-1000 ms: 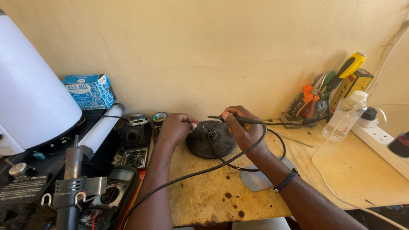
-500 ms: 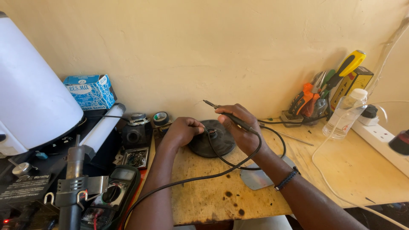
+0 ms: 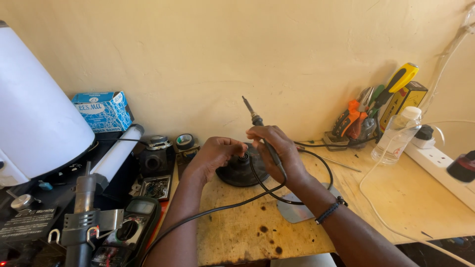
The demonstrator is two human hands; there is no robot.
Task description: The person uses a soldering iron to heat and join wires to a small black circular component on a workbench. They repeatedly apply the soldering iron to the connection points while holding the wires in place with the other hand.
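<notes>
My right hand [image 3: 277,148] grips a soldering iron [image 3: 255,118] by its dark handle, the tip pointing up and to the left, clear of the bench. Its black cord [image 3: 232,205] loops over the wooden benchtop [image 3: 257,232] toward me. My left hand [image 3: 215,155] rests on a round black dome-shaped part [image 3: 242,173] lying on the bench, fingers pinched at its raised centre. The two hands nearly touch above that part.
A multimeter [image 3: 131,230], a hot-air tool [image 3: 84,207] and a small speaker [image 3: 157,155] crowd the left side under a white lamp shade [image 3: 34,128]. A blue box [image 3: 101,111] and tape roll [image 3: 185,142] stand by the wall. Pliers and screwdrivers [image 3: 363,116], a plastic bottle [image 3: 398,133] and a power strip [image 3: 445,168] sit right.
My right hand has swung the soldering iron from lying level over the black part to tip-up. My left hand slid right onto the part's centre.
</notes>
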